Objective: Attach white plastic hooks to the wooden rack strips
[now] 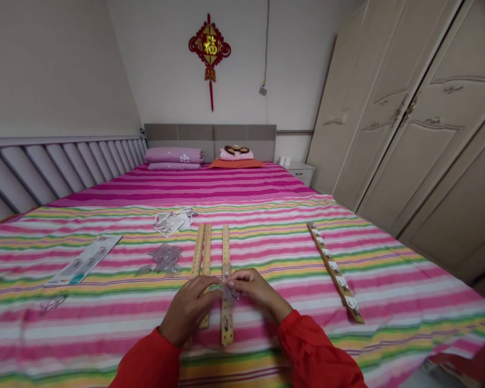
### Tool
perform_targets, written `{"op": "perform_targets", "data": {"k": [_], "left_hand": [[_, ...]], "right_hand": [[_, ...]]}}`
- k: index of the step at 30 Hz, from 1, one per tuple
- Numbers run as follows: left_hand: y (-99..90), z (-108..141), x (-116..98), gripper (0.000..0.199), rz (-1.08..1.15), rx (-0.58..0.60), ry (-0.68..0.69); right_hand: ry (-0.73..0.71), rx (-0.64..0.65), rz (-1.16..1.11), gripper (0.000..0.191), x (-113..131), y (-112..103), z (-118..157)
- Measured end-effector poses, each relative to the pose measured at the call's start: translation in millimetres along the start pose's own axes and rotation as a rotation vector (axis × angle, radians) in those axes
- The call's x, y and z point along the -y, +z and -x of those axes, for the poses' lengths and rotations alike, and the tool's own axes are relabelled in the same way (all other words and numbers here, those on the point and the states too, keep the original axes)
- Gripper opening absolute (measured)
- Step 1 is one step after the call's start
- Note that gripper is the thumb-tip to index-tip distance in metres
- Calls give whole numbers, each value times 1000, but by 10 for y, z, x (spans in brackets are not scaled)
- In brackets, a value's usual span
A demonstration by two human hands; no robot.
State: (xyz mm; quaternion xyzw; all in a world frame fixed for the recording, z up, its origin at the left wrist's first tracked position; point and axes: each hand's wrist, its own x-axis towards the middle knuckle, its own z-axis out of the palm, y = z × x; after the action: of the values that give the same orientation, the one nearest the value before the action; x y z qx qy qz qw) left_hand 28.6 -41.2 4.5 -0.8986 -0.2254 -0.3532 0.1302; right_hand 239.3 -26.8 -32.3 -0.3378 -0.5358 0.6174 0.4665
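Small clear plastic packet in our fingers, we have it just above a perforated wooden strip that lies lengthwise before us on the striped bed sheet. Our right hand has its thumb and fingers pinched together on the packet. Our left hand reaches in from the other side, its fingertips at the packet's edge; we cannot tell whether they clamp it. A small shiny metal piece sits on the strip's near end. Just left of it we see two more wooden strips, side by side and partly behind our left hand. Farther left lie a heap of clear packets, some printed cards and a long clear package. Well apart on our right, a wooden rail carries a row of white pieces.
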Motion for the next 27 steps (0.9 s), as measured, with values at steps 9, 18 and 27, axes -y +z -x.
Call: {"op": "perform_targets", "data": {"k": [9, 18, 27], "left_hand": [[243, -118, 231, 23, 102, -2, -116], [890, 23, 614, 32, 298, -20, -579], [1187, 64, 662, 41, 267, 109, -592]], "right_hand": [[75, -81, -117, 25, -35, -123, -177], [85, -474, -147, 23, -252, -353, -782], [98, -535, -88, 24, -544, -442, -1075]]}}
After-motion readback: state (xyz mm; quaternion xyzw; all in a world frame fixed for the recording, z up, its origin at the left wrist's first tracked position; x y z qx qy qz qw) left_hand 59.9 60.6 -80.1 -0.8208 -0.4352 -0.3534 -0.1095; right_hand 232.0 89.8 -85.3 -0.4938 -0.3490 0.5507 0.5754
